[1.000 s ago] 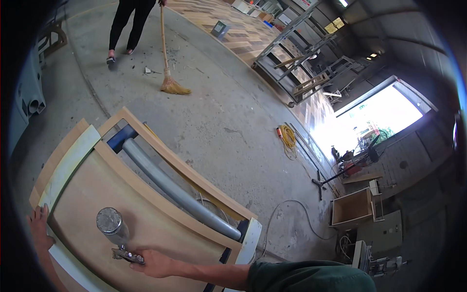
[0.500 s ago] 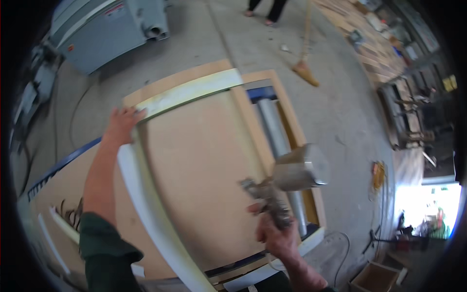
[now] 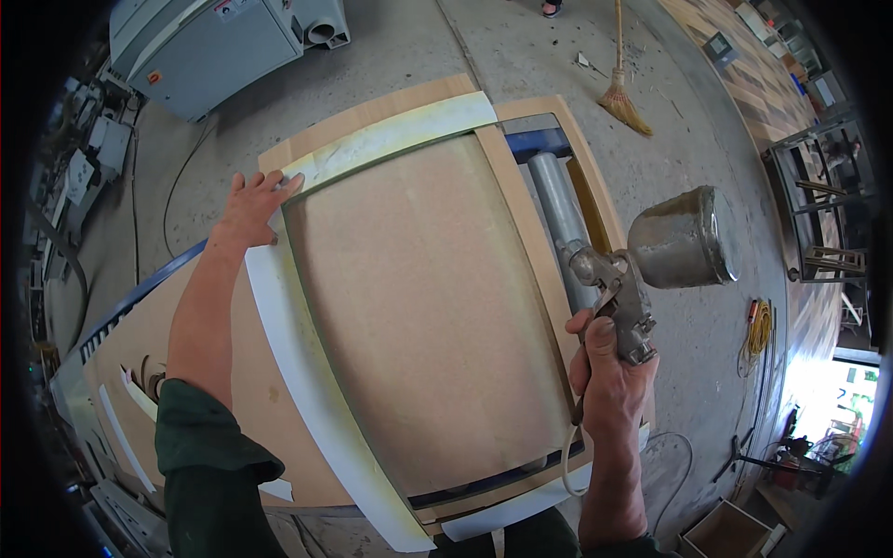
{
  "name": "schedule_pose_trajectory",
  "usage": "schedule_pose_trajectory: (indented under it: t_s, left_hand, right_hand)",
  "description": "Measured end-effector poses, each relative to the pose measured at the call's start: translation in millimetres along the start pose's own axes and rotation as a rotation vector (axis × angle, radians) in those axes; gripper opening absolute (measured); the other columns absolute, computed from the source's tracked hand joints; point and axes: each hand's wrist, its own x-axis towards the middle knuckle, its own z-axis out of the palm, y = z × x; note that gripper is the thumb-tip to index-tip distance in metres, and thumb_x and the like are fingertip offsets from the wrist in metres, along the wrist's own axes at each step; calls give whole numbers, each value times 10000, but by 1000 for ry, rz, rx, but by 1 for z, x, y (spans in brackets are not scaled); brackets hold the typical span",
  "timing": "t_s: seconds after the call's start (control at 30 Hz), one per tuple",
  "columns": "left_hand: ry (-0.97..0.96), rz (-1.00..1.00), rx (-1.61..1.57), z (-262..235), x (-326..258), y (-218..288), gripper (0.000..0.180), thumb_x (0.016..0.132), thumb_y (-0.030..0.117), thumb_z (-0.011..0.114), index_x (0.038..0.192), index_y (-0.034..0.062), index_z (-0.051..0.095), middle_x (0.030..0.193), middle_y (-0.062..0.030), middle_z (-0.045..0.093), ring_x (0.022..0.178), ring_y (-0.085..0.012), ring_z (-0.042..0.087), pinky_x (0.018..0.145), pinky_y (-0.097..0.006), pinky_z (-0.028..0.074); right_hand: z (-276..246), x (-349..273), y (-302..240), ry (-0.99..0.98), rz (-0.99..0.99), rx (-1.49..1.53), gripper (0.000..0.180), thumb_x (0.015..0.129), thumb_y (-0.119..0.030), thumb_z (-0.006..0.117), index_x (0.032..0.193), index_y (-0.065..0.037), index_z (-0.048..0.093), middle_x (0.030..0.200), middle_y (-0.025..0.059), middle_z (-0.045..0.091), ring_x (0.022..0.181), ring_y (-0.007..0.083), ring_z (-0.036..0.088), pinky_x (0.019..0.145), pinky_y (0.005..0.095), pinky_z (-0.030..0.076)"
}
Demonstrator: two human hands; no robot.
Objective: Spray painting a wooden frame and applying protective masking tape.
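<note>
My right hand (image 3: 616, 381) is wrapped round the handle of a metal spray gun (image 3: 633, 312), whose large silver cup (image 3: 684, 237) tilts out to the right. The gun is over the right side of a wooden frame (image 3: 526, 223). A pale brown panel (image 3: 419, 307) fills the frame's middle. My left hand (image 3: 249, 206) lies with fingers spread at the panel's far left corner. Its fingertips touch the end of a yellow-stained white strip (image 3: 391, 138) along the far edge. A second white strip (image 3: 302, 353) runs down the left edge.
Metal rollers (image 3: 558, 200) show beneath the frame's right side. A brown board (image 3: 223, 372) extends left. A grey machine (image 3: 223, 65) stands far left, and a broom (image 3: 621, 102) touches the floor at the far right. A pale hose (image 3: 567, 465) hangs below my right hand.
My right hand has carried the spray gun right and farther away, from over the panel's edge to the frame's right side. My left hand stays at the corner; the view has shifted slightly.
</note>
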Motion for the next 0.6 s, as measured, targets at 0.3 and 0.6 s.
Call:
schedule_pose_trajectory:
  t_s: [0.3,0.6]
  left_hand:
    - [-20,8,-17,-5,-1,0,1216,570,168,1003,1626,282,410,1482,-14,519,1341,-224,520,1086,-472,352]
    - [-56,-9,-14,-7,0,2,1213,579,148,992,1631,294,405,1506,-23,514,1352,-230,519,1077,-459,354]
  right_hand:
    - [18,3,2,51,13,53,459,1043,-490,678,928,-45,680,541,-49,448,455,50,384,445,262,266]
    - [34,-40,8,-209,38,70,420,1031,-426,720,940,-17,702,556,-72,465,486,27,410,464,246,266]
